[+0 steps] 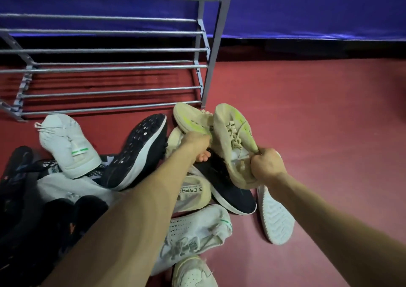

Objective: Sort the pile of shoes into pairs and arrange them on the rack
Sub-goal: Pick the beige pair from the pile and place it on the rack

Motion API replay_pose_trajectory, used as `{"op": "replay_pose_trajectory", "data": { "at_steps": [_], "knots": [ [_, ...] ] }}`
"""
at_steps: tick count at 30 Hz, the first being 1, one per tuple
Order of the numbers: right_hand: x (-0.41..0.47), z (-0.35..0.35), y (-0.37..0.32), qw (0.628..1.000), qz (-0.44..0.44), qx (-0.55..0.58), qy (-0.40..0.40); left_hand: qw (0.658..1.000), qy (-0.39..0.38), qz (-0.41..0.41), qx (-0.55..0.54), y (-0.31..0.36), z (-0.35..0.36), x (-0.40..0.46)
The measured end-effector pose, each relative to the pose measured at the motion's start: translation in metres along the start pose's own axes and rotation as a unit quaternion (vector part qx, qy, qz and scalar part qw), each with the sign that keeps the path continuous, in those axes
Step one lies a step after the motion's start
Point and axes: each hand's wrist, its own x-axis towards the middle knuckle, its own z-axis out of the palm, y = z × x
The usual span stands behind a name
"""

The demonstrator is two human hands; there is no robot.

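Observation:
A pile of shoes lies on the red floor in front of a grey metal rack (109,67) whose bars carry nothing. My right hand (267,163) grips the heel end of a cream sneaker with neon-yellow streaks (230,137), lifted above the pile. My left hand (196,143) holds the matching cream and neon sneaker (189,117) just to its left. Both held shoes hover close together near the rack's right front leg (207,84).
In the pile are a white sneaker with a green tag (70,146), a black shoe sole-up (136,152), a black shoe (232,192), a white sole (275,218), a white perforated sneaker (197,229) and dark shoes (26,199) at left. A blue wall stands behind.

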Motion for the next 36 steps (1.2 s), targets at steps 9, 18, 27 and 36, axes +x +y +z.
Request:
{"op": "replay_pose_trajectory", "data": {
  "at_steps": [9, 18, 27, 36],
  "knots": [
    [-0.015, -0.01, 0.024, 0.999, 0.03, 0.031, 0.004, 0.99, 0.135, -0.022, 0.046, 0.005, 0.03, 0.025],
    [-0.027, -0.008, 0.029, 0.996, 0.05, 0.07, 0.034, 0.997, 0.076, 0.017, 0.023, 0.008, 0.031, 0.003],
    [-0.034, 0.004, 0.026, 0.995, 0.029, 0.09, 0.029, 0.992, 0.119, 0.036, 0.014, 0.002, 0.047, 0.018],
    [-0.037, -0.011, 0.026, 0.991, 0.005, 0.104, 0.081, 0.956, 0.251, 0.104, 0.113, 0.003, 0.012, -0.013]
  ]
}}
